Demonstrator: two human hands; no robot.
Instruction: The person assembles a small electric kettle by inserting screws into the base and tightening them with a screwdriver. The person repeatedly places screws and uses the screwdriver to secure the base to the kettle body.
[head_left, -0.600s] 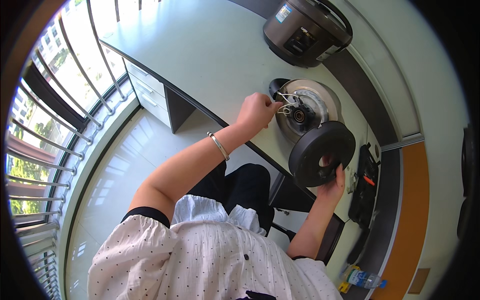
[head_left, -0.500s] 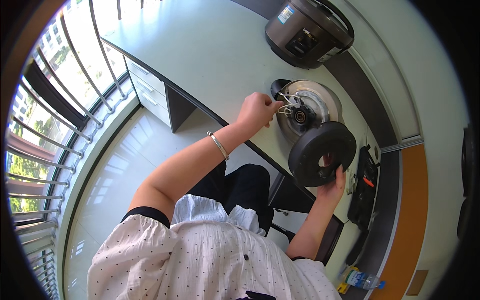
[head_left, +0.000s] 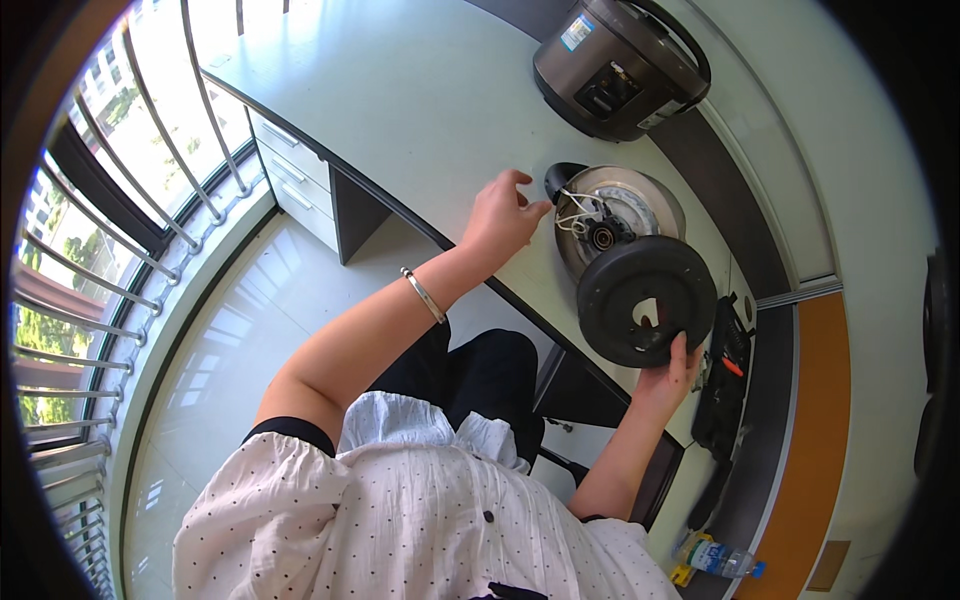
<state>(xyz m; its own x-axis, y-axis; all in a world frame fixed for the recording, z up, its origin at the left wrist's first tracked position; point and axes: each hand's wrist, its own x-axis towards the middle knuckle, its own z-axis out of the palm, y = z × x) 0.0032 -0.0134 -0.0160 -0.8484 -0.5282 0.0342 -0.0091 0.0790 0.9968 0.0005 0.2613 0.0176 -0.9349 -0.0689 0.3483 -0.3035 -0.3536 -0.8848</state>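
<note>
A metal electric kettle (head_left: 668,205) lies on the desk with its underside facing me and its black handle at the left. White wires (head_left: 572,215) and a black round connector (head_left: 603,236) show on that underside. My right hand (head_left: 668,384) grips the lower edge of a round black plastic base cover (head_left: 620,295), tilted up in front of the kettle. The cover has a hole through it and hides the kettle's near side. My left hand (head_left: 506,222) hovers just left of the wires, fingers bent and apart, with nothing in them.
A brown rice cooker (head_left: 620,75) stands on the pale desk (head_left: 400,110) beyond the kettle. To the right lie a black tool case (head_left: 722,385) and, lower down, a plastic bottle (head_left: 722,558). A drawer unit (head_left: 295,185) is under the desk's left end.
My left hand has let go of the white wires and drawn back a little to the left. The base cover has turned to face me more, with my right hand still on its edge.
</note>
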